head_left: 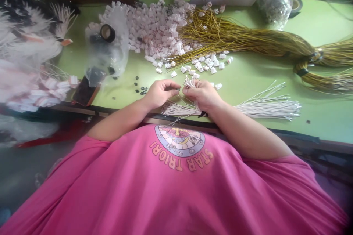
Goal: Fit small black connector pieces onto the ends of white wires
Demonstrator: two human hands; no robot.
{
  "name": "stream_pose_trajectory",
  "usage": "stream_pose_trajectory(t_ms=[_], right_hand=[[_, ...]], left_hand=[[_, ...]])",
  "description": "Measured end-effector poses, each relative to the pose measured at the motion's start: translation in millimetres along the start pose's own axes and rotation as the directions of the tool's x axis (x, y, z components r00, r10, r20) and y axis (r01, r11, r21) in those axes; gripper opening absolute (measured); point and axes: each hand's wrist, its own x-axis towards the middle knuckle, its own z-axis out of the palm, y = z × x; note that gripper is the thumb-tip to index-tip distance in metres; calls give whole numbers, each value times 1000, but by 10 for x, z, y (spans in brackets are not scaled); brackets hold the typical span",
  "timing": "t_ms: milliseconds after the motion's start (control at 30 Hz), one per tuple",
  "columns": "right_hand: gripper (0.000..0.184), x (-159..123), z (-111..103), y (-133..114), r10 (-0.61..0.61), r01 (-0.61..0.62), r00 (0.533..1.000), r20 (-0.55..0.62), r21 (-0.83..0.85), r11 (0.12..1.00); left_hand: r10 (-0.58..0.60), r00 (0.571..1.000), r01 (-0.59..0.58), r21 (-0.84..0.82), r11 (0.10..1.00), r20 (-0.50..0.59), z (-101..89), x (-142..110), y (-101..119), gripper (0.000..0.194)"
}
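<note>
Head view: both hands meet over a bunch of thin white wires at the near edge of the green worktop (pixel 248 77).

The right hand (pixel 204 93) is clenched around the white wire bundle (pixel 190 84), tips fanned upward; the left hand (pixel 160 91) pinches one small piece against those tips. More white wires (pixel 267 108) lie just right. Beyond, a heap of white connectors (pixel 154 29) touches a yellow wire bundle (pixel 242 38), with a tape roll (pixel 107 33) left.
</note>
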Motion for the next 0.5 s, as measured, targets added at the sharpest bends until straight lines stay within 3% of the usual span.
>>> stream_pose_trajectory(t_ms=[267, 500], right_hand=[[14, 12, 11, 46, -48, 46, 999, -26, -57, 997], [18, 15, -48, 47, -85, 78, 996, -6, -321, 944]], left_hand=[[44, 999, -44, 32, 998, 4, 30, 9, 3, 19], [96, 995, -93, 139, 986, -18, 14, -3, 21, 13]])
